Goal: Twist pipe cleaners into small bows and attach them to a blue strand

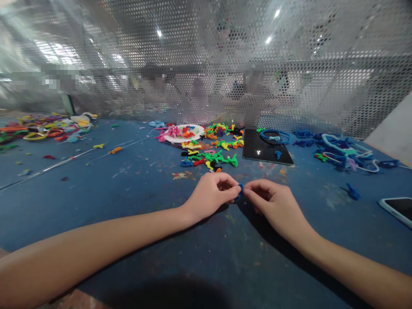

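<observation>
A small curled piece of blue pipe cleaner (240,193) sits between my two hands, just above the table. My left hand (214,191) pinches it between thumb and fingers, which cover much of it. From the other side, the thumb and forefinger of my right hand (277,201) close at its right edge. How the fuzzy wire is bent inside the fingers is hidden. Just beyond my hands lies a heap of twisted green pipe cleaner pieces (227,159) mixed with other colours.
A black tablet (267,150) carries a blue ring (275,136). Blue pieces (349,150) pile up at right, near a phone (399,209). A white plate (180,136) stands at the back; colourful pieces (48,128) lie far left. Perforated metal mesh (206,56) bounds the blue table (144,180).
</observation>
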A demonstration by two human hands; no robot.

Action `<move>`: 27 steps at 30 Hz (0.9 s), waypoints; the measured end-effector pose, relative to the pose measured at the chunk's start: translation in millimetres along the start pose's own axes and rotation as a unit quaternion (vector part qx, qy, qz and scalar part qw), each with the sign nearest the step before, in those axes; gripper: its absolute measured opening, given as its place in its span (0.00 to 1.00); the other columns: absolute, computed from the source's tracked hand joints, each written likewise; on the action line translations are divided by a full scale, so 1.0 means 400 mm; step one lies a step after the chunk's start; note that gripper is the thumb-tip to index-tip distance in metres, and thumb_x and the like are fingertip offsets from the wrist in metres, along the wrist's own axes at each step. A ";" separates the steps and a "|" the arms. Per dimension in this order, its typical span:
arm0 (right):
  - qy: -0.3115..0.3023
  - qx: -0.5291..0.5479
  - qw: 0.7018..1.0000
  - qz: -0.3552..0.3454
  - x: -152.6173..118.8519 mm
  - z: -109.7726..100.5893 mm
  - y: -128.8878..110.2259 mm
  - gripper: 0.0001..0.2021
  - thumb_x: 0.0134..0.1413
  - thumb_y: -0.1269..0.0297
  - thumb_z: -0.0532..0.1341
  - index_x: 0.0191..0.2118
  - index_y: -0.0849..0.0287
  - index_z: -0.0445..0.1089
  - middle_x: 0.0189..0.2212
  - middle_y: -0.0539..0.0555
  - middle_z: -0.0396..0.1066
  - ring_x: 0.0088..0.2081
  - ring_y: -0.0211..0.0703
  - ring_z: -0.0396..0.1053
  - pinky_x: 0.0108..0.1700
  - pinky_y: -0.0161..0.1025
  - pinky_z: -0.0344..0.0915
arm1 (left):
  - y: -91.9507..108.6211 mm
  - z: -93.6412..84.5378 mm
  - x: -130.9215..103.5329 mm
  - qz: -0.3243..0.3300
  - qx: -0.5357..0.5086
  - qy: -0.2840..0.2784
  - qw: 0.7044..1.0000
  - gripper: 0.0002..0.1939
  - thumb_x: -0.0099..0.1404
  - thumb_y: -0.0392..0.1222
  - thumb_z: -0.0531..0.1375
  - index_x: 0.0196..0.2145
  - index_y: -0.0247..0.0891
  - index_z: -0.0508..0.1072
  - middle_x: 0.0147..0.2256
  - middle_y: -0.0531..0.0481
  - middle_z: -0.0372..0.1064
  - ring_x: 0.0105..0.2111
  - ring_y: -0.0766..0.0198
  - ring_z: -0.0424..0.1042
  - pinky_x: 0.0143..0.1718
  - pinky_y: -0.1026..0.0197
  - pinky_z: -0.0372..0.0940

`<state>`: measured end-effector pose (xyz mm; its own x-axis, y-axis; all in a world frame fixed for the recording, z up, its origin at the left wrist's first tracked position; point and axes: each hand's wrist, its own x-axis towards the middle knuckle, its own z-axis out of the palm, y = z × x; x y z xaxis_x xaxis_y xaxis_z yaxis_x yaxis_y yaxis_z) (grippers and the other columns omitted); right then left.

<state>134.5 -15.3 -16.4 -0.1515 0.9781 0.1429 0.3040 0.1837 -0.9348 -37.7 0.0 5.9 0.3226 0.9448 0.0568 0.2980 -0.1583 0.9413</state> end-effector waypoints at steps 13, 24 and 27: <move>-0.033 -0.170 0.979 -0.110 -0.007 -0.004 -0.010 0.07 0.60 0.67 0.52 0.31 0.57 0.64 0.21 0.49 0.65 0.22 0.37 0.59 0.26 0.35 0.54 | 0.002 0.001 -0.006 0.018 0.093 -0.019 0.995 0.08 0.59 0.41 0.60 0.28 0.34 0.74 0.21 0.54 0.68 0.21 0.69 0.66 0.24 0.68 0.61; -0.058 -0.072 0.993 -0.071 0.002 -0.013 0.003 0.06 0.61 0.65 0.52 0.32 0.56 0.63 0.18 0.45 0.62 0.21 0.36 0.61 0.26 0.34 0.56 | 0.006 0.000 -0.004 0.042 0.074 -0.030 0.996 0.09 0.61 0.44 0.60 0.30 0.35 0.73 0.23 0.55 0.68 0.22 0.70 0.67 0.26 0.67 0.62; -0.054 -0.071 0.994 -0.069 0.001 -0.011 -0.001 0.06 0.61 0.64 0.52 0.33 0.56 0.64 0.17 0.45 0.62 0.20 0.36 0.61 0.25 0.34 0.56 | 0.006 0.001 -0.003 0.043 0.080 -0.016 0.996 0.08 0.62 0.42 0.59 0.31 0.35 0.72 0.23 0.55 0.67 0.23 0.70 0.67 0.26 0.67 0.62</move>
<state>138.5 -14.5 -14.4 -0.2987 0.9278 0.2234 0.4011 0.3344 -0.8528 -37.1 -1.4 7.8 0.3810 0.9165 0.1219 0.4062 -0.2843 0.8684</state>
